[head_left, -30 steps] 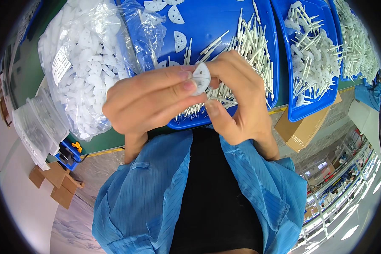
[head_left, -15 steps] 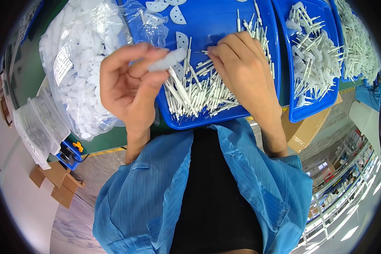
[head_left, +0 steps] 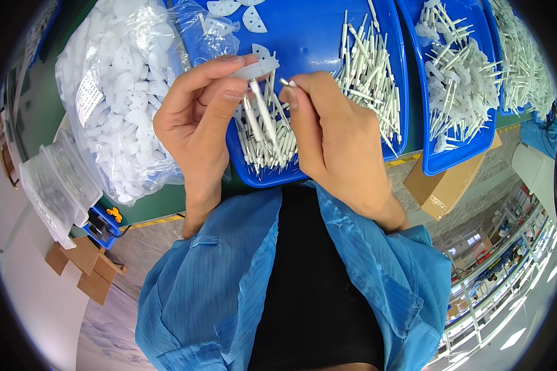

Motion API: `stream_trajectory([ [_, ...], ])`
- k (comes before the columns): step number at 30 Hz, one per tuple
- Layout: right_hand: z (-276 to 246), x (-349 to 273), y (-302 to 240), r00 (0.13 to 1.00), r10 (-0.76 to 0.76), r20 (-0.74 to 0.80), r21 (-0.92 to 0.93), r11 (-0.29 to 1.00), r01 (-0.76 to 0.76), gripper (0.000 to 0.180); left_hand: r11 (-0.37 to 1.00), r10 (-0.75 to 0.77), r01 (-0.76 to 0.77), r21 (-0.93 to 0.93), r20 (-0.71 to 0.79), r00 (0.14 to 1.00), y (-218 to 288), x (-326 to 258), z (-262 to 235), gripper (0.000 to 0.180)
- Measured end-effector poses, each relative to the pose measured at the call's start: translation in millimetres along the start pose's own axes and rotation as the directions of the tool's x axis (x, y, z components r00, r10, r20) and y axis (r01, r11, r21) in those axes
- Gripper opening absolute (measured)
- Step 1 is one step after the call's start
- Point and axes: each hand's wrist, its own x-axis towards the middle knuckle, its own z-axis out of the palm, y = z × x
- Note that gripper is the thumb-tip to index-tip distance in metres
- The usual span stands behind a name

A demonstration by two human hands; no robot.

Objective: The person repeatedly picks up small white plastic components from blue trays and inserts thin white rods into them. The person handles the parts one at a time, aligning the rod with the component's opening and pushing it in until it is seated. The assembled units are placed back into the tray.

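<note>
My left hand [head_left: 198, 114] pinches a translucent white fan-shaped plastic piece [head_left: 260, 67] between thumb and fingers. White rods [head_left: 263, 111] hang down from that piece over the near left part of a blue tray [head_left: 303, 37]. Close by on the right, my right hand [head_left: 343, 139] grips a thin white rod [head_left: 284, 81] with a metal tip, and its tip points toward the plastic piece without touching it. Most of this rod is hidden by the fingers. Loose white rods [head_left: 370, 74] lie in the tray, with several flat three-holed plastic pieces [head_left: 254, 20] toward its far left.
A clear bag of white plastic pieces [head_left: 124, 80] stands left of the tray. To the right, another blue tray [head_left: 455, 154] holds rods joined to plastic pieces. Clear plastic containers [head_left: 59, 185] sit at the left table edge, and a cardboard box [head_left: 445, 185] is low at right.
My right hand has come left and nearer to me from the rod pile, bringing a rod beside the plastic piece. My left hand has tilted the piece and shifted slightly right.
</note>
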Motion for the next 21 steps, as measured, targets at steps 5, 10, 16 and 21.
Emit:
stream_trajectory([
  [5,-4,-1,-8,1.000,-0.003,0.027,-0.090,0.996,0.005,0.012,0.998,0.057,-0.057,-0.024,0.015,0.998,-1,0,4,0.019],
  [10,-10,-1,-13,0.983,0.159,0.088,0.191,0.966,-0.173,0.006,0.994,0.096,-0.091,-0.055,0.099,0.990,-5,3,-3,0.019],
  [16,-8,-6,-8,0.999,0.021,0.036,0.085,0.996,-0.024,0.008,0.991,0.028,-0.010,-0.132,0.134,0.991,-4,2,-5,0.019],
  [21,-3,-6,-4,1.000,-0.017,0.008,0.062,0.998,0.017,0.008,0.988,0.091,-0.068,-0.142,0.166,0.982,-4,2,0,0.024],
])
